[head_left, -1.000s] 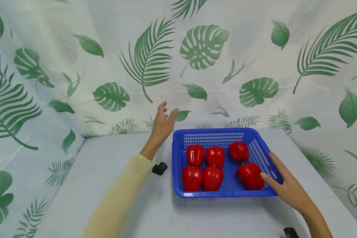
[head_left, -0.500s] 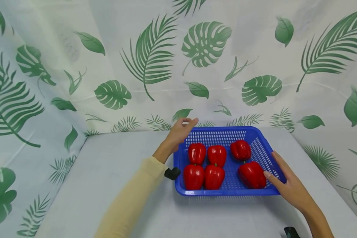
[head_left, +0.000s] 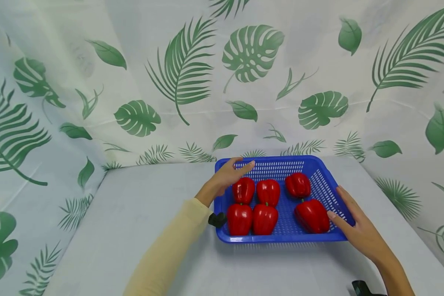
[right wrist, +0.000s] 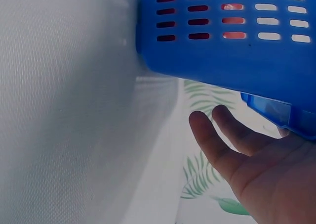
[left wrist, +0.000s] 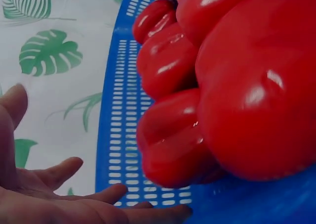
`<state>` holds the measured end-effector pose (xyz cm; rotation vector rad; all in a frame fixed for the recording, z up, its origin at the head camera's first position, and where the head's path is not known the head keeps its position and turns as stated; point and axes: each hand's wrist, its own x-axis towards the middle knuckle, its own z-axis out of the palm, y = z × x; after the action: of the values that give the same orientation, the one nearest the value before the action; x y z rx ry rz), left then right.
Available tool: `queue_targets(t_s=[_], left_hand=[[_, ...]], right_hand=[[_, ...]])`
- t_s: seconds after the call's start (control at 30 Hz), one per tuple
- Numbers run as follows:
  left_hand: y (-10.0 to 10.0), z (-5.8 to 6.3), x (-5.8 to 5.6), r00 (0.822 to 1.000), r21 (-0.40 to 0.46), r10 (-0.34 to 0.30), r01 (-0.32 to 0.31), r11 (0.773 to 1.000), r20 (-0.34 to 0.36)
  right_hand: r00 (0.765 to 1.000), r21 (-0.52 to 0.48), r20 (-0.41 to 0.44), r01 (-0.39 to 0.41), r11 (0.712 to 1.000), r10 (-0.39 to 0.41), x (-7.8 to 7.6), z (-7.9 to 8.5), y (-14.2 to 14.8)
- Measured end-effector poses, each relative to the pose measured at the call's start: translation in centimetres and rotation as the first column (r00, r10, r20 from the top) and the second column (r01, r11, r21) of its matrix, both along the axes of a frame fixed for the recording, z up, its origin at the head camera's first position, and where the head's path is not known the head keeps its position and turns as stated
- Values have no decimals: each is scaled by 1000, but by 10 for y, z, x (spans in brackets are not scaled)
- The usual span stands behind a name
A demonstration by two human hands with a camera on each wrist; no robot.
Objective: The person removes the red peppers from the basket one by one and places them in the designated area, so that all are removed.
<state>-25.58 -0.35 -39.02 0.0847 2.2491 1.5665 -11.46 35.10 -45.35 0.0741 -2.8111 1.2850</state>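
A blue plastic basket (head_left: 281, 238) with slotted walls holds several glossy red bell peppers (head_left: 265, 220). My left hand (head_left: 227, 177) reaches over the basket's back left corner, beside the nearest bell pepper (head_left: 243, 191), with fingers spread and nothing between them. In the left wrist view, the fingers (left wrist: 106, 194) extend across the slotted wall below the peppers. My right hand (head_left: 360, 234) holds the basket's right rim, its thumb over the inner side close to a pepper (head_left: 311, 216) and the other fingers outside. Two of those fingers (right wrist: 212, 145) show stretched out beneath the basket in the right wrist view.
The basket stands over a white-covered table (head_left: 140, 205). A white curtain (head_left: 192, 82) with green leaf prints hangs behind and along both sides. Small black devices are worn at the left wrist (head_left: 217, 220) and right wrist (head_left: 361, 287).
My left hand has moved right and lower, from beside the basket to over its left edge. The right hand keeps its hold on the rim, and the peppers stay in place.
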Motion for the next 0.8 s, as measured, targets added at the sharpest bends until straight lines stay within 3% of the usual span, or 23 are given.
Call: queue_targets(t_s=[0.37,0.57,0.8], left_hand=[[7,-13,-2,998,-51,-56,58,997,36],[14,-21,-2,993,-130,-119,121,984,22],[21,-28,0,991,-239,-132,127,963,-3]], right_hand=[[1000,-21,5,14,1000,-14,0,-2,1],[1000,-39,9,21,999,-21,1,-3,2],[1000,-55,3,16,998,-16,1,-3,0]])
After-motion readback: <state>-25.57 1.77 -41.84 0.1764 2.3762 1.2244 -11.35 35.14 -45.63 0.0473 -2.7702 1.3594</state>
